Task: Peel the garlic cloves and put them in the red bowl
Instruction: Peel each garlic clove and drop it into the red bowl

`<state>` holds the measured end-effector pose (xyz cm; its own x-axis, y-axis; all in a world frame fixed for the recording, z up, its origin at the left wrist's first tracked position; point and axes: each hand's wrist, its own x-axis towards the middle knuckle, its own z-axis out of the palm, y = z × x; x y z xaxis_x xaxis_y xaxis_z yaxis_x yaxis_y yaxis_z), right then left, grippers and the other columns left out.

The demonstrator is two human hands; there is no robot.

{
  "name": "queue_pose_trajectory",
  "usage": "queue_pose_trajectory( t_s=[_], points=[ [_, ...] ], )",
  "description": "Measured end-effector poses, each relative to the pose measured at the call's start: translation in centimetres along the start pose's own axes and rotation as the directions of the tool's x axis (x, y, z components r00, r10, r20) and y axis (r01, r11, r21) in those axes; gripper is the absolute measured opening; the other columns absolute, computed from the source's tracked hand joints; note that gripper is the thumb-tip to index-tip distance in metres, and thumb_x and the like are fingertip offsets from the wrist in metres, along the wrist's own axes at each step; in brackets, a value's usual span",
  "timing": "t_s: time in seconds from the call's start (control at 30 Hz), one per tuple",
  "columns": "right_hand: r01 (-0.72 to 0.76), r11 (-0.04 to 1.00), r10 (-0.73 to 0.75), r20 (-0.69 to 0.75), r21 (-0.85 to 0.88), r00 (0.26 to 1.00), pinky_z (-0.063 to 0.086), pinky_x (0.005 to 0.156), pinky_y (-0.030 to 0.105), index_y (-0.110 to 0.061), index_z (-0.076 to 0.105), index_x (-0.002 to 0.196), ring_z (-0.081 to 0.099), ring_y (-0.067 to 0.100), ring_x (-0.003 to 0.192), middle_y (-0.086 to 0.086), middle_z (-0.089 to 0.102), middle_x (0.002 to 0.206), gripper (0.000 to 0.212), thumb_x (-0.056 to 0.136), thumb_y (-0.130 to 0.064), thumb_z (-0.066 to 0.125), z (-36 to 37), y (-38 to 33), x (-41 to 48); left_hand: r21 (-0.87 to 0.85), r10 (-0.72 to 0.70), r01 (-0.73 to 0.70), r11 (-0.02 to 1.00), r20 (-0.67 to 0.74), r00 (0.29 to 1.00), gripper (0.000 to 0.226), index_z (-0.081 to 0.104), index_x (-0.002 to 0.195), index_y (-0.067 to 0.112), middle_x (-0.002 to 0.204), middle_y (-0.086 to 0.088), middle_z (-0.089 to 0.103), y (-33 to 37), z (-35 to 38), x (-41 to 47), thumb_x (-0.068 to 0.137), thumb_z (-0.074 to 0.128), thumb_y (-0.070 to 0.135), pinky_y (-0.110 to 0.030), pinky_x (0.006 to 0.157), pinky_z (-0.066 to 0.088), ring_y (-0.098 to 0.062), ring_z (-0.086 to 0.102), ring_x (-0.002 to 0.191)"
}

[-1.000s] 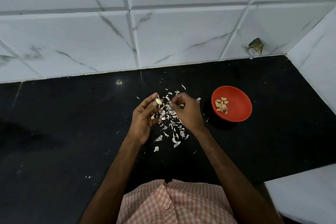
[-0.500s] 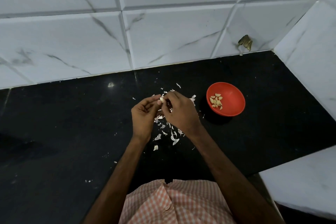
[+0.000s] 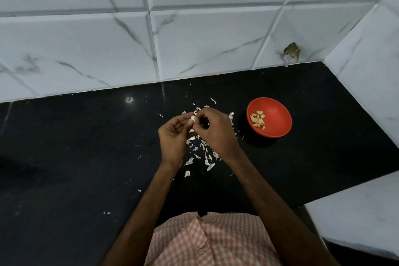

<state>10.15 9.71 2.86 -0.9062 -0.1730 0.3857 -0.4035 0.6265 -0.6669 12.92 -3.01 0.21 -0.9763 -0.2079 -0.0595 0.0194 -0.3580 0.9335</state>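
Garlic clove point(image 3: 193, 118), pale, is pinched between the fingers point(image 3: 183, 120) of the left hand point(image 3: 172, 138) and those of the right hand point(image 3: 217, 133), both sets curled onto it above the black bench point(image 3: 86, 147). Below the fingers lies a scatter of white garlic skins point(image 3: 208, 158). Right of the fingers, near but apart, stands the red bowl point(image 3: 278, 124) holding peeled cloves point(image 3: 257, 119). Beyond the fingers rise white marble-veined wall tiles point(image 3: 97, 45).

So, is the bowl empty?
No: a small pile of peeled cloves lies in the bowl, covering only part of its floor.
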Motion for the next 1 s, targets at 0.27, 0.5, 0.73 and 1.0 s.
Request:
queue_pose_trajectory(
  t_s=[0.27, 0.5, 0.73, 1.0],
  points=[
    [-0.281, 0.899, 0.301, -0.009, 0.337, 0.953, 0.060, 0.078, 0.031, -0.007, 0.072, 0.095, 0.071, 0.011, 0.084, -0.003, 0.074, 0.089, 0.005, 0.091, -0.010, 0.073, -0.6, 0.3, -0.4, -0.177, -0.143, 0.151, 0.973, 0.056, 0.988, 0.030, 0.063, 0.125, 0.006, 0.097, -0.010, 0.076, 0.7, -0.4, 0.4, 0.097, 0.057, -0.003, -0.032, 0.069, 0.062, -0.016, 0.072, 0.081],
    [-0.281, 0.959, 0.282, 0.208, -0.034, 0.937, 0.048, 0.106, 0.028, -0.008, 0.072, 0.119, 0.061, 0.013, 0.119, 0.006, 0.067, 0.126, 0.033, 0.094, 0.008, 0.057, 0.9, 4.3, -1.6, -0.198, -0.216, 0.217, 0.956, 0.025, 0.976, 0.031, 0.063, 0.126, 0.007, 0.104, -0.006, 0.077, -0.3, -1.0, 0.6, 0.096, 0.060, 0.000, -0.030, 0.066, 0.061, -0.012, 0.070, 0.079],
    [-0.650, 0.003, 0.591, 0.523, 0.760, 0.614, 0.058, 0.090, 0.038, -0.003, 0.062, 0.122, 0.070, 0.019, 0.099, 0.009, 0.071, 0.113, 0.046, 0.109, -0.039, 0.037, 1.7, 2.6, -1.7, 0.258, -0.056, 0.039, 0.965, 0.058, 0.997, 0.014, 0.068, 0.096, 0.009, 0.091, -0.004, 0.076, -1.7, 0.5, 1.1, 0.088, 0.074, 0.001, -0.032, 0.069, 0.058, -0.016, 0.073, 0.084],
    [-0.374, -0.360, 0.618, 0.519, 0.855, 0.591, 0.061, 0.082, 0.033, -0.002, 0.067, 0.109, 0.069, 0.026, 0.107, 0.015, 0.071, 0.116, 0.055, 0.109, -0.043, 0.030, -2.3, 6.3, -1.8, 0.390, -0.013, -0.119, 0.913, 0.318, 0.948, 0.018, 0.075, 0.096, 0.005, 0.104, -0.003, 0.076, -3.3, 6.2, 1.8, 0.095, 0.060, -0.005, -0.021, 0.089, 0.053, -0.012, 0.069, 0.106]
  ],
)
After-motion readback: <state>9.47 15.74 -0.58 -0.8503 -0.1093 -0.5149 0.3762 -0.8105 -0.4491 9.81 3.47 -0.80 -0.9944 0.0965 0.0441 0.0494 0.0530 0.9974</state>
